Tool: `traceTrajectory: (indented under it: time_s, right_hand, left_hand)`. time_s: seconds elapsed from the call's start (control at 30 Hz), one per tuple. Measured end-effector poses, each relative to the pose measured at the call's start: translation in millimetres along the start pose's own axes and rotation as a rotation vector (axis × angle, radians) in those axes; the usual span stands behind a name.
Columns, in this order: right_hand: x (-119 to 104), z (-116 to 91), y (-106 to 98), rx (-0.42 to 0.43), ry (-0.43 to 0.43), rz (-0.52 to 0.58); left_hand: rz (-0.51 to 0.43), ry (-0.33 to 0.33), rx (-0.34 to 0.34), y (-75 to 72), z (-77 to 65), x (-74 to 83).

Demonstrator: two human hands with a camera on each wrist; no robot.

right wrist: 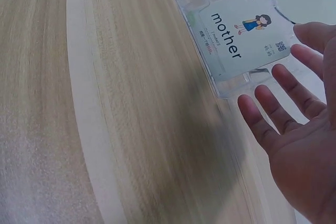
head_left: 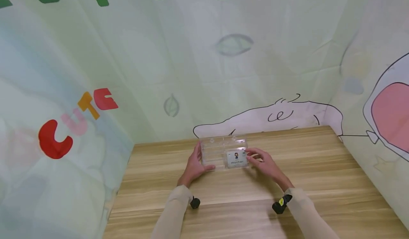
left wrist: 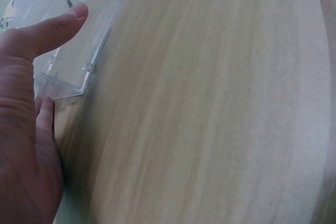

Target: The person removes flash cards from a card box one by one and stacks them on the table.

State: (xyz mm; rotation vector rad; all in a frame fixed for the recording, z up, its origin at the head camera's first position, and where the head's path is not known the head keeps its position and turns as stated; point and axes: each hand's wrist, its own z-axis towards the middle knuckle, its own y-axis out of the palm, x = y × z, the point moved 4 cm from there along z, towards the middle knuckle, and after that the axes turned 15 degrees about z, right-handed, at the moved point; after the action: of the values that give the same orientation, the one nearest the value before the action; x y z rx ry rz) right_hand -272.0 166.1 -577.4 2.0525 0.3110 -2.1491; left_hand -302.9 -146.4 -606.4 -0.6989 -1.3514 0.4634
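Note:
A clear plastic stand with tiered slots [head_left: 213,153] sits near the table's back edge. In its front right part, a white card [head_left: 236,159] leans upright, printed with a small figure in a blue dress and the word "mother". My left hand [head_left: 195,163] holds the stand's left end, fingers along the side and thumb reaching over the front; in the left wrist view the thumb [left wrist: 63,27] lies across the clear plastic. My right hand [head_left: 266,165] is at the card's right edge. In the right wrist view its fingers [right wrist: 283,114] are spread beside the card and stand, thumb near the card's corner.
The wood-grain table [head_left: 236,210] extends in front of the stand. Behind it hangs a pale printed backdrop [head_left: 179,65] with coloured letters and drawings, meeting the table's back edge. Each wrist wears a small black camera [head_left: 195,202].

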Motion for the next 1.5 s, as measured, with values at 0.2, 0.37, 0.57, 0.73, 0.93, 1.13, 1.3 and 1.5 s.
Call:
traceTrajectory:
  time_s: [0.2,0.37,0.57,0.73,0.93,1.13,1.3,1.5]
  right_hand:
    - [2,1,0,-0.003,-0.004,0.014]
    - [3,2,2,0.006,-0.011,0.030]
    - [4,3,3,0.047,-0.048,0.026]
    - [5,4,3,0.075,-0.058,0.028]
    - [4,5,5,0.109,-0.060,0.035]
    - [3,4,10,0.098,-0.120,0.018]
    - [2,5,11,0.103,-0.139,-0.036]
    - [-5,8,10,0.136,-0.154,-0.059]
  left_hand:
    - [0.033,0.008,-0.026,1.1,-0.3,-2.5]
    - [0.058,0.017,-0.039,2.9,1.3,-4.4]
    - [0.071,0.025,-0.038,4.1,0.6,-3.0]
    - [0.069,0.025,-0.037,4.6,0.4,-2.7]
    - [0.059,0.037,-0.025,3.6,0.5,-1.8]
    - [0.049,0.041,-0.023,3.2,-0.7,-1.3]
    - [0.048,0.032,-0.026,4.0,-0.7,-1.8]
    - [0.052,0.028,-0.029,3.1,-0.3,-2.0]
